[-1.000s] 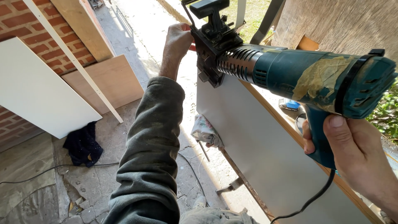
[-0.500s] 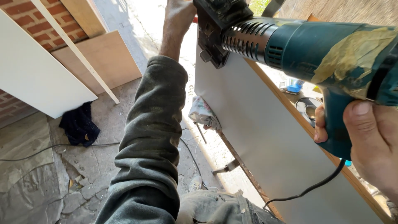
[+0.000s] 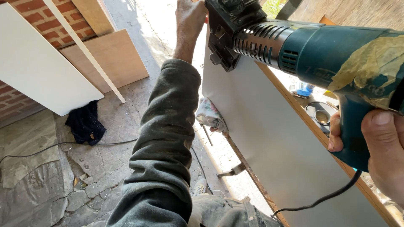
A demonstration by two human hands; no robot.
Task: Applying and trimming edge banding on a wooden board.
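My right hand (image 3: 378, 147) grips the handle of a teal corded power tool (image 3: 332, 59) with worn tape on its body. The tool's black front attachment (image 3: 229, 29) presses against the top edge of an upright white panel (image 3: 269, 138). My left hand (image 3: 190, 17) reaches up beside that attachment at the panel's top edge, partly cut off by the frame. Whether it holds anything is hidden. My left arm wears a dusty grey-green sleeve (image 3: 164, 138).
White boards (image 3: 38, 67), plywood sheets (image 3: 105, 59) and a thin white strip (image 3: 84, 50) lean on a brick wall at left. A dark cloth (image 3: 84, 122), a black cable (image 3: 50, 147), a crumpled rag (image 3: 210, 115) and a metal clamp (image 3: 231, 170) lie on the concrete floor.
The view has shifted closer and downward. The tool and my left hand sit higher in the frame, my left hand now partly cut off at the top.
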